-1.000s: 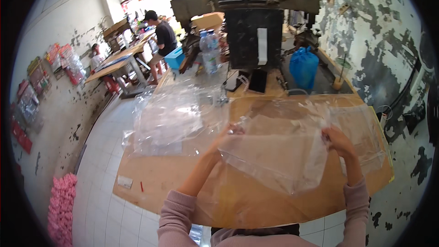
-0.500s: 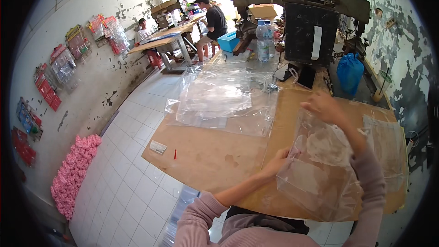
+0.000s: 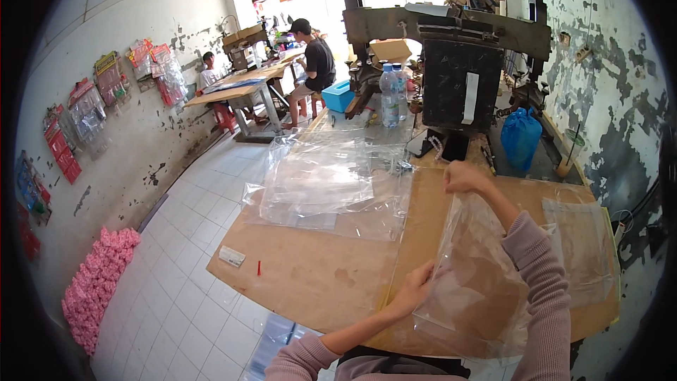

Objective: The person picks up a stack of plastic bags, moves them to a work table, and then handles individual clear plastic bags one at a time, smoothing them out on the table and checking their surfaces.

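A large clear plastic bag (image 3: 479,275) stands partly lifted and creased over the right part of the brown worktable (image 3: 338,289). My left hand (image 3: 417,286) pinches its left edge, low down. Higher up, my right hand (image 3: 465,178) is closed at the bag's top corner, the fingertips turned away from view. More clear plastic (image 3: 578,243) lies flat on the table beyond my right forearm. To the left, a pile of clear plastic bags (image 3: 317,183) is spread out, bright with glare.
At the back stands a dark press machine (image 3: 462,85), with phones (image 3: 456,147), water bottles (image 3: 390,95) and a blue tied bag (image 3: 521,140) near it. A red stick (image 3: 259,268) and a small white label (image 3: 231,256) lie at left. A co-worker (image 3: 317,63) sits far off.
The bag's upper part has been drawn up taller and straighter along its left side. My right hand has closed at its top corner, while the left keeps its pinch. The view has shifted slightly.
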Demonstrator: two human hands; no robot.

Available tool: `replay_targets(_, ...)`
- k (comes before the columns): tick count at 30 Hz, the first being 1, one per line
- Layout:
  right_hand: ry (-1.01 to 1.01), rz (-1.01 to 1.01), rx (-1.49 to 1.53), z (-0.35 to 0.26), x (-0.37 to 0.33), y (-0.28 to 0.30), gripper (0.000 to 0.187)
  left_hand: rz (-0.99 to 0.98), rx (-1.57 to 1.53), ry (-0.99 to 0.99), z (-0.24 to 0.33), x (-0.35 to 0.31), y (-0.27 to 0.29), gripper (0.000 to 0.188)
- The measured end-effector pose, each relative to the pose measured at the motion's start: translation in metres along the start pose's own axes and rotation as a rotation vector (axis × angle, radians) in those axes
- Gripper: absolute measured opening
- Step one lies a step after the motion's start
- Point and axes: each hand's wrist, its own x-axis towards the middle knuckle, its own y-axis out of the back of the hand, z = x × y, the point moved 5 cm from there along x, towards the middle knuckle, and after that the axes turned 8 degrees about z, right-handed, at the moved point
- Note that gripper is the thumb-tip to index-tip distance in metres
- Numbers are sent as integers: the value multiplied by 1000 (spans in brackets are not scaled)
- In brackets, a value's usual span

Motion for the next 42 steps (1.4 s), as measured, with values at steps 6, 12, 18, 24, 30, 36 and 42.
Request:
replay_targets(6,-37,320,178,26,-32,34,18,25,44,297,-13,5,20,27)
replay_targets(12,-167,-101,712,19,-35,16,18,-109,162,79,-39,27,33,40)
replay_targets(18,150,-365,1008,5,-44,7,28,-183,-268,523,-14,73,1,44)
replay_targets(24,288,-576,851,-1,-48,20,35,-133,-18,415,-44,102,3,38)
replay_targets(30,306,-539,503,28,-21,-29,31,0,398,-20,-48,118,18,34)
replay_targets(36,252,-332,739,38,-18,-47,28,-14,39,153,-33,117,26,30)
replay_targets(42,72,-411,675,21,-20,-57,31,-158,339,134,-22,88,34,33)
